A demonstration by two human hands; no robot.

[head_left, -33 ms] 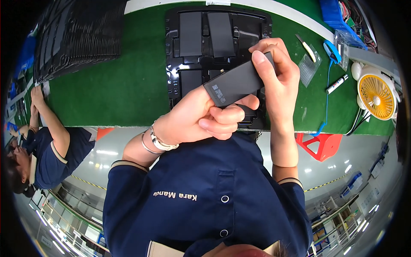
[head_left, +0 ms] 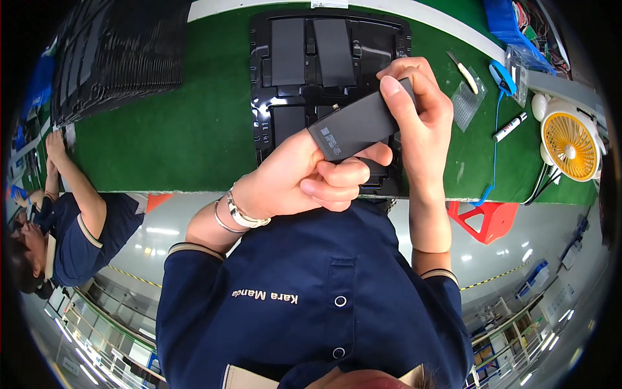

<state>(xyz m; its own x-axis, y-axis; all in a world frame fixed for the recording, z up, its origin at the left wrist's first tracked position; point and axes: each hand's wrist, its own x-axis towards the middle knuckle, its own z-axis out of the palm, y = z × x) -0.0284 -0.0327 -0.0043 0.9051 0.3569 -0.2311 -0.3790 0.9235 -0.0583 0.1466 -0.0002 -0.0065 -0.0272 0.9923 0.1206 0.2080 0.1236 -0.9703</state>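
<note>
Unchanged from the preceding view, the flat black rectangular block [head_left: 359, 123] is over the glossy black plastic tray [head_left: 374, 31], ends clamped by bare right hand [head_left: 422, 107] and bare left hand [head_left: 308, 172], so handling presumably remains unfinished.

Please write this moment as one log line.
left hand: holds black block | right hand: grips its right end | black tray: on green table
</note>
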